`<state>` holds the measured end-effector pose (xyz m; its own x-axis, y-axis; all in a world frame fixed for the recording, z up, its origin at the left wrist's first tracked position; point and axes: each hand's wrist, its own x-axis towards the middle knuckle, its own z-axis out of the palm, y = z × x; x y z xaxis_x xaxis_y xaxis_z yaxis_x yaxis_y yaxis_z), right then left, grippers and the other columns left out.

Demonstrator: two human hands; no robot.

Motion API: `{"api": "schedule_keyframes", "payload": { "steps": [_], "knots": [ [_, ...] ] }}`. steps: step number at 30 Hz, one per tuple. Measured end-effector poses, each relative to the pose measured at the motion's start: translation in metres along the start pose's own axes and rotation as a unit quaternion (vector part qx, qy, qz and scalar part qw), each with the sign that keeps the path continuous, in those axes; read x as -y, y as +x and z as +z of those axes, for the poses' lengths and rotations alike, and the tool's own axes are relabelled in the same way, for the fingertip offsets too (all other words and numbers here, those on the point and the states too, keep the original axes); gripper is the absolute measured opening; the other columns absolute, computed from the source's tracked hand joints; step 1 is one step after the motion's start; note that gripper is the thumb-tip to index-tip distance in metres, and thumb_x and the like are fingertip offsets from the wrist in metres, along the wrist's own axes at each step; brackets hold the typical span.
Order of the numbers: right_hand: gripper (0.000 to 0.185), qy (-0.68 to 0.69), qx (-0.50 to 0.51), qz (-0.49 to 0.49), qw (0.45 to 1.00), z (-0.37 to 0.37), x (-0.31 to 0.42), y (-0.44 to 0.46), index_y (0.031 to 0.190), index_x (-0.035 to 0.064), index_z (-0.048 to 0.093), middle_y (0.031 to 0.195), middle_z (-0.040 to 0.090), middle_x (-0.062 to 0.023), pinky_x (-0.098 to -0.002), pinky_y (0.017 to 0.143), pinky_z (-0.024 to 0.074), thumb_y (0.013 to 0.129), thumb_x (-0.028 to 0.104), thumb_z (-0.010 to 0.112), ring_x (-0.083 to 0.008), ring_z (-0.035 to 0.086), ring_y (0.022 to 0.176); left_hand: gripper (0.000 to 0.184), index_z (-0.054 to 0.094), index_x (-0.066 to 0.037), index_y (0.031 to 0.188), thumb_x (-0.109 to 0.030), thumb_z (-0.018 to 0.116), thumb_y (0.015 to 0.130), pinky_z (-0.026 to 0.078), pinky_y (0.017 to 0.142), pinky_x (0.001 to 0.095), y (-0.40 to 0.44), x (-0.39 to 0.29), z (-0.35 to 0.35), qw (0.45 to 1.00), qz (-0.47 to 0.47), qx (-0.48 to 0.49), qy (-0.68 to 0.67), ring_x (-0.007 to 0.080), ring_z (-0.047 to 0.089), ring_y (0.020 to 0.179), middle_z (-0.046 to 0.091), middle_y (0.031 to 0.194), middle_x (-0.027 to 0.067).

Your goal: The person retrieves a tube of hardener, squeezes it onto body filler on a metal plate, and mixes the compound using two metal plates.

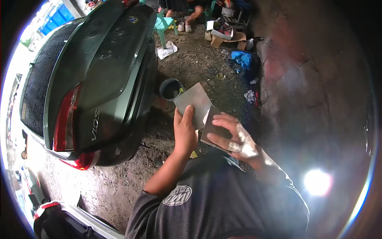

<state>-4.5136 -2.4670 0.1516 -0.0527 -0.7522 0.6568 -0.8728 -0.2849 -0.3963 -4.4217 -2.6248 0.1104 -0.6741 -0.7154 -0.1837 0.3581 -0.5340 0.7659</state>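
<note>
A bent sheet of sandpaper [195, 99] is in front of my chest, with a pale grey panel on the left and a darker brown flap [213, 126] on the right. My left hand [185, 129] grips the pale panel, thumb lying on its face and the other fingers hidden behind. On the dark flap, my right hand [238, 139] has its fingers curled against the surface and edge; whitish dust coats its knuckles. Just beyond the sheet stands a dark bucket [162, 91] on the ground, something yellow-green at its rim.
A dark green car [115, 67] fills the left side, its rear towards me. Ahead are a green plastic stool [162, 24], a person's legs [193, 16] and cardboard boxes [229, 39]. Blue plastic [242, 59] lies by the wall at right. Another vehicle part [75, 217] is at lower left.
</note>
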Motion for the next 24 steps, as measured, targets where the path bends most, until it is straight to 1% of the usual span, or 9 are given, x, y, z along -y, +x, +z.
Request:
{"api": "schedule_keyframes", "payload": {
  "steps": [3,4,7,10,13,14,18,19,24],
  "knots": [
    [0.064,-0.008,0.031,0.056,0.998,0.019,-0.056,-0.017,0.134,0.0195,0.065,0.13,0.056,-0.0126,-0.048,0.104,0.0475,0.075,0.001,0.078,-0.0372,0.056,0.123,0.032,0.049,-0.001,0.131,-0.015,0.055,0.103,0.053,0.094,0.038,0.007,0.006,-0.004,0.998,-0.047,-0.026,-0.022,0.0205,0.063,0.108,0.062,0.12,0.0111],
    [0.063,-0.037,0.084,0.097,0.991,0.016,-0.076,-0.021,0.132,0.0116,0.065,0.13,0.056,-0.0124,-0.0461,0.107,0.0449,0.071,-0.005,0.074,-0.0363,0.056,0.124,0.032,0.049,-0.002,0.132,-0.014,0.055,0.103,0.054,0.095,0.039,0.009,0.009,-0.003,0.997,-0.056,-0.034,-0.026,0.0218,0.063,0.109,0.062,0.121,0.0116],
    [0.053,-0.126,0.131,0.075,0.98,-0.008,-0.157,-0.04,0.133,0.0177,0.062,0.132,0.054,-0.0089,-0.0491,0.109,0.0418,0.083,0.003,0.066,-0.0327,0.054,0.125,0.031,0.05,-0.001,0.13,-0.013,0.055,0.102,0.052,0.093,0.0366,0.019,0.013,0.012,0.995,-0.042,-0.079,-0.039,0.022,0.063,0.105,0.061,0.12,0.0109],
    [0.048,-0.167,0.09,-0.017,0.982,-0.041,-0.139,0.004,0.136,0.0243,0.059,0.128,0.055,-0.0035,-0.0498,0.113,0.0385,0.089,0.014,0.064,-0.0253,0.054,0.124,0.029,0.051,-0.001,0.13,-0.014,0.053,0.104,0.05,0.091,0.0339,0.033,0.025,0.021,0.968,0.113,-0.023,0.224,0.0194,0.061,0.103,0.061,0.118,0.0096],
    [0.049,-0.134,0.113,-0.068,0.982,-0.049,-0.165,0.006,0.135,0.0273,0.06,0.126,0.055,0.0005,-0.0502,0.116,0.0347,0.088,0.017,0.067,-0.0206,0.053,0.125,0.029,0.051,-0.001,0.13,-0.015,0.053,0.105,0.048,0.09,0.0307,0.051,0.028,0.061,0.987,0.107,-0.057,0.102,0.0158,0.058,0.105,0.061,0.118,0.0087],
    [0.048,-0.142,0.118,-0.069,0.98,-0.066,-0.183,0.011,0.134,0.0281,0.06,0.125,0.055,0.0023,-0.0507,0.116,0.0342,0.088,0.018,0.067,-0.0194,0.053,0.125,0.029,0.052,-0.001,0.13,-0.016,0.053,0.105,0.047,0.091,0.0287,0.055,0.031,0.066,0.977,0.124,-0.066,0.157,0.0126,0.057,0.105,0.061,0.116,0.0068],
    [0.042,-0.131,0.111,-0.114,0.979,-0.081,-0.209,0.032,0.127,0.0265,0.064,0.125,0.056,0.0031,-0.0521,0.117,0.0341,0.086,0.019,0.068,-0.0186,0.053,0.123,0.031,0.051,0.0,0.132,-0.014,0.054,0.104,0.046,0.096,0.0278,0.073,0.05,0.096,0.976,0.143,-0.103,0.13,0.0127,0.058,0.106,0.063,0.116,0.0056],
    [0.04,-0.106,0.175,-0.114,0.972,-0.086,-0.212,0.033,0.123,0.027,0.065,0.123,0.056,0.0027,-0.052,0.117,0.0335,0.084,0.02,0.07,-0.0181,0.053,0.123,0.031,0.051,0.0,0.133,-0.014,0.053,0.105,0.046,0.097,0.028,0.078,0.051,0.099,0.975,0.138,-0.097,0.144,0.013,0.058,0.108,0.062,0.118,0.0066],
    [0.027,-0.132,0.139,-0.137,0.972,-0.1,-0.253,0.059,0.111,0.0237,0.068,0.116,0.06,0.0032,-0.053,0.114,0.0371,0.084,0.022,0.067,-0.0183,0.054,0.121,0.044,0.043,-0.001,0.148,-0.008,0.048,0.105,0.042,0.107,0.03,0.088,0.052,0.118,0.969,0.129,-0.046,0.204,0.0166,0.055,0.124,0.059,0.137,0.0107]
  ]
}}
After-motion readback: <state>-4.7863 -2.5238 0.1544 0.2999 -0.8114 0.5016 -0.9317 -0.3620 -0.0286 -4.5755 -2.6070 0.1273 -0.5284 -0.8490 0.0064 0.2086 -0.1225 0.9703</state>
